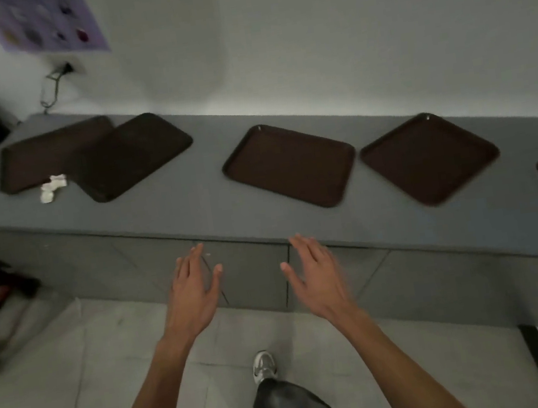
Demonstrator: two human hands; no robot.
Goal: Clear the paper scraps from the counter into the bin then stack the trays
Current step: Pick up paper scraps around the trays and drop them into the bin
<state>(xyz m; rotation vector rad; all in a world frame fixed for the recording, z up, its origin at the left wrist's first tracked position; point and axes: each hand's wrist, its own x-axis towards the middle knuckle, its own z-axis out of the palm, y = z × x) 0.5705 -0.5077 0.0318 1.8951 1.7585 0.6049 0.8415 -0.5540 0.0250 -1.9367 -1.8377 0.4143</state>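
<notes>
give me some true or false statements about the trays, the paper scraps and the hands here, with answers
1. The left hand and the right hand both hold nothing. True.
2. The paper scraps lie on the tray furthest right. False: they lie near the left end of the counter, at the front edge of the leftmost tray.
3. The leftmost tray and the second tray overlap. True.
4. All the trays are in one stack. False: the third tray and the fourth tray lie flat and apart, each on its own.
</notes>
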